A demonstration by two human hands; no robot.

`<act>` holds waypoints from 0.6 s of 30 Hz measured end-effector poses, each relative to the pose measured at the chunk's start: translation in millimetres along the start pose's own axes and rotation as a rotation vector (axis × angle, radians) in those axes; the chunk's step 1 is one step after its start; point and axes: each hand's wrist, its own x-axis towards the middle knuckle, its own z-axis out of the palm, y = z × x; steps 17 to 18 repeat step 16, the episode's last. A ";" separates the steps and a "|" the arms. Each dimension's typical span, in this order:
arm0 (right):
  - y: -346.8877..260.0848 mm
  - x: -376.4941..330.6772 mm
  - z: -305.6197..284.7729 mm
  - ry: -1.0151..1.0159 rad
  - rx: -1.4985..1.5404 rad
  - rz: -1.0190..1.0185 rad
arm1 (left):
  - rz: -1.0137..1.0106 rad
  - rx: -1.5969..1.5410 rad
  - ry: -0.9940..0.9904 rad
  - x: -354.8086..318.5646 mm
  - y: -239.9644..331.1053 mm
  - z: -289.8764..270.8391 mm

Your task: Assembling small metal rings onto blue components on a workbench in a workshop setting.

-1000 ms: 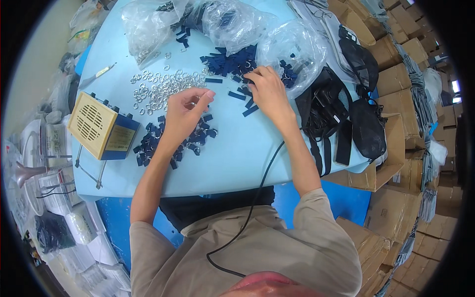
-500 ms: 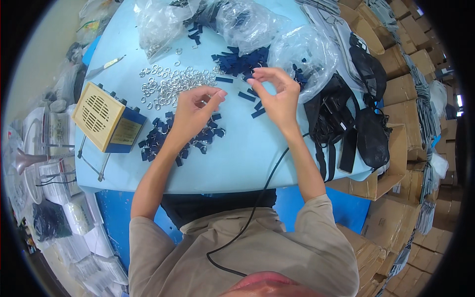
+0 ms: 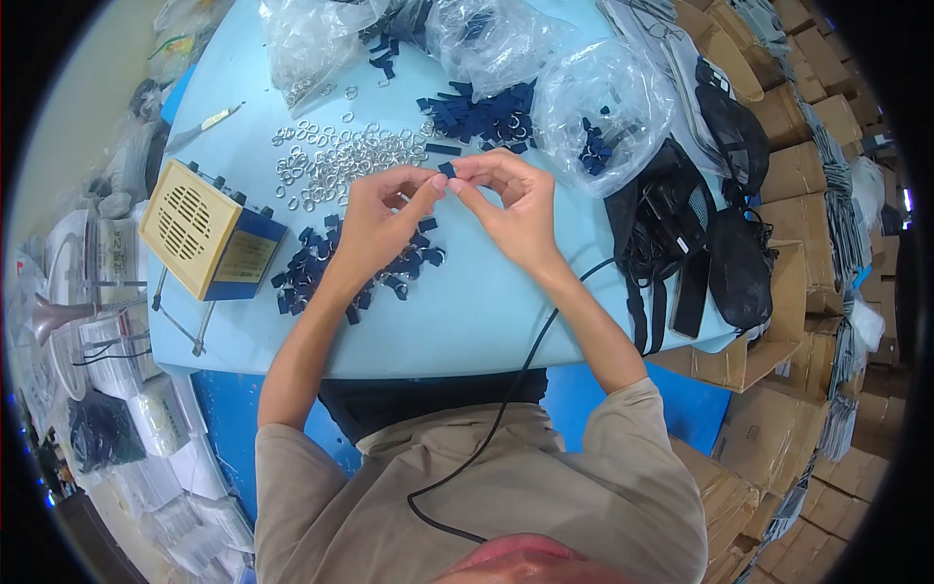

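My left hand (image 3: 386, 216) and my right hand (image 3: 513, 206) meet fingertip to fingertip over the middle of the table. Between them shows a short dark blue fabric strip (image 3: 448, 169), pinched by my right thumb and fingers. The left thumb and forefinger are pressed together at its edge; whatever they grip is too small to make out. Silvery metal rings (image 3: 336, 161) lie in a loose heap beyond my left hand. Past the right hand is a pile of flat blue strips (image 3: 482, 115). Under the left forearm spread blue strips fitted with rings (image 3: 309, 268).
A cream-and-blue box with a slotted front (image 3: 195, 229) stands at the left, near a small knife (image 3: 216, 120). Clear plastic bags (image 3: 603, 107) line the far side. At right lie a black bag (image 3: 657, 224) and a phone (image 3: 690, 294). A black cable (image 3: 530, 355) crosses the table edge.
My right hand has moved left from beside the strip pile to my left hand, with a blue strip now visible in its fingers. The left hand has stayed nearly in place.
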 end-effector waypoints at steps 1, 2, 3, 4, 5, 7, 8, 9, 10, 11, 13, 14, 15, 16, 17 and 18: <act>-0.8 0.1 0.4 -0.003 0.003 0.001 | -0.002 0.002 0.004 0.2 -1.6 -0.3; -1.7 -0.2 0.7 -0.004 0.028 0.046 | 0.035 0.024 0.015 0.4 -4.2 0.3; -3.0 -0.4 1.3 -0.006 0.053 0.091 | 0.072 0.045 0.027 0.2 -5.6 0.1; -6.1 -0.4 1.6 -0.006 0.054 0.092 | 0.071 0.046 0.028 -0.1 -6.0 -0.5; -10.2 -0.3 2.1 -0.005 0.054 0.116 | 0.065 0.052 0.017 -0.5 -6.3 -1.5; -10.5 -0.3 1.2 -0.003 0.054 0.139 | 0.058 0.059 0.007 -0.4 -6.2 -2.9; -6.4 -0.4 -0.4 -0.038 0.021 0.127 | 0.070 0.057 0.007 0.2 -5.7 -3.4; -2.9 -0.7 -1.7 -0.072 -0.012 0.115 | 0.082 0.054 0.008 0.5 -5.1 -3.6; -0.2 -1.4 -2.4 -0.072 -0.012 0.115 | 0.082 0.055 0.008 0.4 -4.5 -4.0; 2.0 -2.1 -2.8 -0.071 -0.038 0.117 | 0.067 0.071 0.006 0.3 -3.8 -4.4; 2.9 -2.7 -2.9 -0.070 -0.063 0.121 | 0.052 0.087 0.006 -0.5 -3.2 -4.5; 1.6 -3.0 -2.3 -0.058 -0.092 0.132 | 0.083 0.099 0.030 -1.0 -2.8 -3.5; -0.7 -3.2 -1.5 -0.046 -0.122 0.143 | 0.114 0.110 0.055 -1.5 -2.4 -2.1; -0.6 -2.9 -1.9 -0.046 -0.122 0.143 | 0.115 0.109 0.054 -1.0 -2.5 -1.9; -0.6 -2.9 -1.9 -0.046 -0.122 0.143 | 0.115 0.109 0.054 -1.0 -2.5 -1.9; -0.6 -2.9 -1.9 -0.046 -0.122 0.143 | 0.115 0.109 0.054 -1.0 -2.5 -1.9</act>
